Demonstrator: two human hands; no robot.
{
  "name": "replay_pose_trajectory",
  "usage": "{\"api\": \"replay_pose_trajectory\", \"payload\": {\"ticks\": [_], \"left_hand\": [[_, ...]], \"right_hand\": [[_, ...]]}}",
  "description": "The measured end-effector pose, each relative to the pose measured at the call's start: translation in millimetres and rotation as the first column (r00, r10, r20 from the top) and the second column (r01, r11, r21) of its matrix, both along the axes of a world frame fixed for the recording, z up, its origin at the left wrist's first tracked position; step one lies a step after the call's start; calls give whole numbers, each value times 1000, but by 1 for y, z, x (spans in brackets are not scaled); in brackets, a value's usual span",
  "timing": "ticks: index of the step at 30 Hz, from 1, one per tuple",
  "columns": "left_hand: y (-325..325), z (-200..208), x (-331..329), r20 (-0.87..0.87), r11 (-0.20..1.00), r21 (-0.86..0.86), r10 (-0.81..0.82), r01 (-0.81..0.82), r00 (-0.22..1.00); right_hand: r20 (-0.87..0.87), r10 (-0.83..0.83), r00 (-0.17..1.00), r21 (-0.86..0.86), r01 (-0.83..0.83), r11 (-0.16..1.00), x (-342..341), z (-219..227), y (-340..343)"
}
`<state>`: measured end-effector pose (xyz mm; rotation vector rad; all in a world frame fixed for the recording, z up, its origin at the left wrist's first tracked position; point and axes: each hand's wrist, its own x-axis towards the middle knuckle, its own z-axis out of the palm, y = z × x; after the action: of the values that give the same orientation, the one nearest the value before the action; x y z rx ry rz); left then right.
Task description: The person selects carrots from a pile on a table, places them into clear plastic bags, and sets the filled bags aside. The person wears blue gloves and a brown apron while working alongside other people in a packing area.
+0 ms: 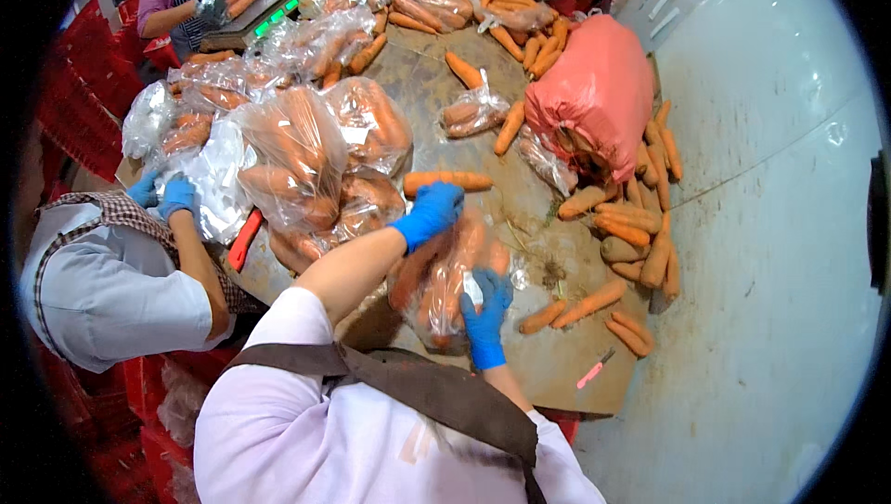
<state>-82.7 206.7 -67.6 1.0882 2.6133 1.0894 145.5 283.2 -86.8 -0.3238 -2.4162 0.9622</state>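
A clear plastic bag of carrots (444, 295) lies in front of me at the near side of the table, partly smeared by motion. My left hand (432, 213), in a blue glove, is closed at the bag's upper left; its fingertips are hidden beneath it. On the bag's right side my right hand (487, 309), also blue-gloved, grips the plastic beside a small white label (472, 289). Just beyond my left hand rests a loose carrot (469, 181). Filled bags of carrots (295, 147) are heaped to the left.
A large pink sack (594, 86) lies at the right with loose carrots (650, 226) around it. A pink-handled knife (594, 370) is near the right edge. At left, a co-worker's gloved hands (176, 194) are beside white plastic and a red-handled tool (245, 239). Others stand behind, near a scale (251, 21).
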Motion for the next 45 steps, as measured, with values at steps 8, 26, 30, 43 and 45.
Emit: {"api": "replay_pose_trajectory", "payload": {"ticks": [8,26,30,43,45], "left_hand": [[6,40,59,-19,983,178,-52,55,998],[-7,49,74,74,964,257,56,-74,996],[-7,41,74,30,967,243,73,-78,997],[-17,16,51,345,880,474,-148,-36,927],[-39,54,45,555,793,602,-331,-94,763]], "right_hand": [[-182,32,983,-156,-61,986,-65,54,7],[-124,64,990,-953,-137,271,-98,33,11],[-132,-53,990,-895,-96,435,-106,13,16],[2,-47,999,-52,47,998,-115,19,54],[86,-162,983,-7,163,987,-103,2,98]]}}
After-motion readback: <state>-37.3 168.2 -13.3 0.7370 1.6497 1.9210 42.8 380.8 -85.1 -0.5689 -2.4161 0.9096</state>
